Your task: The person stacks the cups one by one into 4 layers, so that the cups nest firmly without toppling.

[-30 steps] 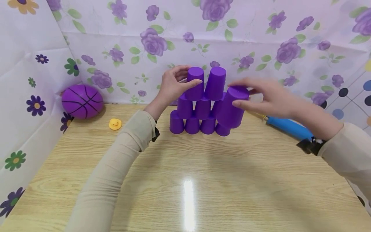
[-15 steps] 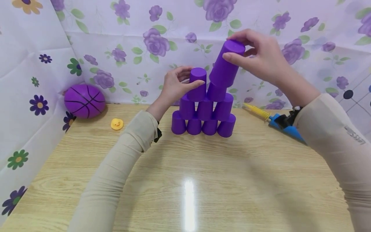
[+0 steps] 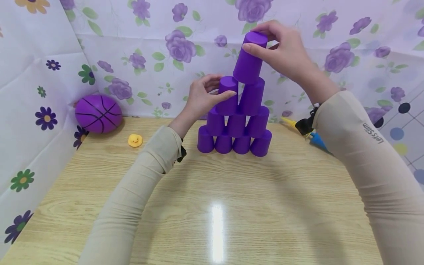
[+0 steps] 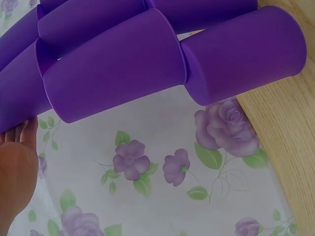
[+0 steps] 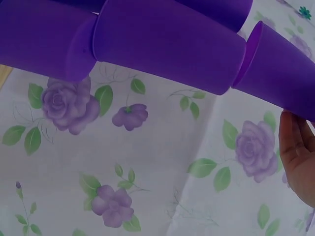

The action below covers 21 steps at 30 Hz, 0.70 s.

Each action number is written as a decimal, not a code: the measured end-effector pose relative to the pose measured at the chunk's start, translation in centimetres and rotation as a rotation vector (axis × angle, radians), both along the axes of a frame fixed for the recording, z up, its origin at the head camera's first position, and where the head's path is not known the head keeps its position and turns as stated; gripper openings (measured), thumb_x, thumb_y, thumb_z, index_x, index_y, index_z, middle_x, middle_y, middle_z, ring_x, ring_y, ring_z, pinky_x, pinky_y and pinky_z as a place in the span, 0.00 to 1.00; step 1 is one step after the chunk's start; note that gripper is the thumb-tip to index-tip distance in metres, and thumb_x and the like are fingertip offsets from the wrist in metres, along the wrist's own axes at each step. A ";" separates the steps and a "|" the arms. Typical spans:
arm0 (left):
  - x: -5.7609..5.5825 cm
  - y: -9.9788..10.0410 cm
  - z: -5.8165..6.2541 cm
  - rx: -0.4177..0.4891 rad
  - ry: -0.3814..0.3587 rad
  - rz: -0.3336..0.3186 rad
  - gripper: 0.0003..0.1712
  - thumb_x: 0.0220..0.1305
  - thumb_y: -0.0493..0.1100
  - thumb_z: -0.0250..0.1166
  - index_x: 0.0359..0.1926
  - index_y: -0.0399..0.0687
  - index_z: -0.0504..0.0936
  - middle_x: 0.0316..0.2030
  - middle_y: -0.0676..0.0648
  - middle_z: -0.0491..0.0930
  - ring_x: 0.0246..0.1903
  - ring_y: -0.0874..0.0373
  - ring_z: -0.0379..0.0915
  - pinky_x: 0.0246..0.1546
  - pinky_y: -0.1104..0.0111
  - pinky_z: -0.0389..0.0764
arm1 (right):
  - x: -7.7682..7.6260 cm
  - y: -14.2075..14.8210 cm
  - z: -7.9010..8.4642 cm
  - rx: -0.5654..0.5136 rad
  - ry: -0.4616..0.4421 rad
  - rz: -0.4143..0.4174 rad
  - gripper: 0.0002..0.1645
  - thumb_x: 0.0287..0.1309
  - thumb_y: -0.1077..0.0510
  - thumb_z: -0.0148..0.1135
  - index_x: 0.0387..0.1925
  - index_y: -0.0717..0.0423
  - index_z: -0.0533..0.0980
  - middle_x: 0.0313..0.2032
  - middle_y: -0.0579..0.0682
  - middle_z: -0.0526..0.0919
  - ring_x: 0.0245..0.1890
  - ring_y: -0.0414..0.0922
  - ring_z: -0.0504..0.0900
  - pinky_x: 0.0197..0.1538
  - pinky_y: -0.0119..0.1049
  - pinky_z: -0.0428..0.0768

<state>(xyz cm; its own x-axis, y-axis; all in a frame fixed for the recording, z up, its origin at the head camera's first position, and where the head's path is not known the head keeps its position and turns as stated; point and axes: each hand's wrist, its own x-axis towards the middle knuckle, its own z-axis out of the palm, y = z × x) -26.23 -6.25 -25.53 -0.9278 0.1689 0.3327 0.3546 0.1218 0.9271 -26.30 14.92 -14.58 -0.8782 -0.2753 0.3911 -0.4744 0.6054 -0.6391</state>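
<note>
Upside-down purple cups form a pyramid on the table. Its bottom row (image 3: 241, 145) carries a row of three (image 3: 236, 125), with two cups above. My left hand (image 3: 203, 96) holds the left cup of this pair (image 3: 228, 105), thumb across its front. With thumb and fingers near its base, my right hand (image 3: 286, 49) grips the topmost cup (image 3: 250, 60), also upside down. Its rim is at the base of the pair's right cup (image 3: 252, 97); in the right wrist view the held cup (image 5: 278, 69) seems to meet the cup below (image 5: 167, 44).
A purple ball (image 3: 98, 114) and a yellow toy duck (image 3: 135, 140) lie at the back left of the wooden table (image 3: 185, 221). Behind the right forearm is a blue and yellow pump (image 3: 318, 141), partly hidden. Flowered sheeting (image 3: 132, 44) stands close behind the pyramid.
The right hand has lifted a cup from beside the pyramid's right side, then carried it left to the top of the pair. The left hand has kept its hold on its cup.
</note>
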 end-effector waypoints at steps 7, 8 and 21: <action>1.7 0.1 1.3 -0.003 -0.012 0.003 0.31 0.49 0.37 0.73 0.56 0.36 0.74 0.52 0.40 0.78 0.52 0.57 0.76 0.51 0.74 0.77 | -0.4 -0.8 -0.3 0.075 -0.018 0.036 0.32 0.56 0.39 0.60 0.61 0.44 0.69 0.54 0.48 0.75 0.53 0.44 0.73 0.54 0.39 0.76; 1.8 0.1 1.3 0.000 -0.009 0.005 0.31 0.49 0.37 0.72 0.56 0.36 0.74 0.51 0.40 0.78 0.51 0.57 0.76 0.51 0.74 0.77 | -0.5 -0.8 -0.3 0.086 -0.017 0.042 0.33 0.57 0.39 0.59 0.61 0.44 0.68 0.54 0.48 0.75 0.53 0.45 0.73 0.55 0.39 0.76; 2.3 0.3 1.0 -0.077 0.053 0.019 0.30 0.53 0.40 0.71 0.56 0.36 0.72 0.51 0.40 0.78 0.52 0.55 0.75 0.55 0.72 0.75 | -0.5 -0.6 -0.7 0.169 -0.116 0.112 0.44 0.59 0.38 0.56 0.71 0.39 0.50 0.65 0.51 0.65 0.63 0.51 0.67 0.65 0.49 0.67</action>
<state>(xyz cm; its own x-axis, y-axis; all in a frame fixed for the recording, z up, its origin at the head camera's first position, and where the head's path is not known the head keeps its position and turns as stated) -23.91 -5.94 -24.57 -0.9124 0.1787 0.3682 0.4000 0.1991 0.8946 -26.79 14.35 -15.27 -0.8746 -0.4269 0.2298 -0.4744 0.6557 -0.5873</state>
